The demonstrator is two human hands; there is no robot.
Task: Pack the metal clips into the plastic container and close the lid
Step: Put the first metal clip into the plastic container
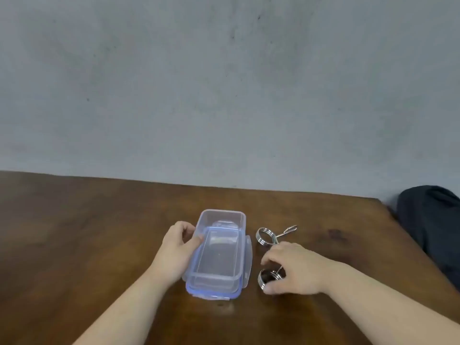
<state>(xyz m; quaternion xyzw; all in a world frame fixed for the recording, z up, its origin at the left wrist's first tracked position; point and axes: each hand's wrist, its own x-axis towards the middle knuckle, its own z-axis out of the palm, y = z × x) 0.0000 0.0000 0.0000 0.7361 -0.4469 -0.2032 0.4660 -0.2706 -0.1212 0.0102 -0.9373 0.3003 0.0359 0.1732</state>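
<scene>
Listing by size, largest first, at the first packing step.

Wall: grey, plain, fills the upper half of the frame.

Tabletop (99, 245): dark brown wood, across the lower half.

Dark bundle (433, 227): cloth or bag, right edge of the frame; which it is cannot be told.

Plastic container (219, 255): clear, rectangular, open-topped, lower centre. No clips inside. It appears to sit on its blue-rimmed lid (211, 295), whose latch flaps show at the sides and near edge.

Left hand (179, 247): just left of the container, grip closed on its left rim, thumb over the edge, steadying it.

Right hand (291, 267): right of the container, grip curled around the near metal clip (268, 278), fingers touching it; whether the clip is off the tabletop cannot be told.

Far metal clip (267, 236): coiled ring with two handle wires, lying free just above the right hand, near the container's right wall.

Judged status: both clips unpacked, lid off. Next move calls for lifting the near clip over the right wall, releasing it inside, then fetching the far one; the lid must afterwards come out from beneath.
</scene>
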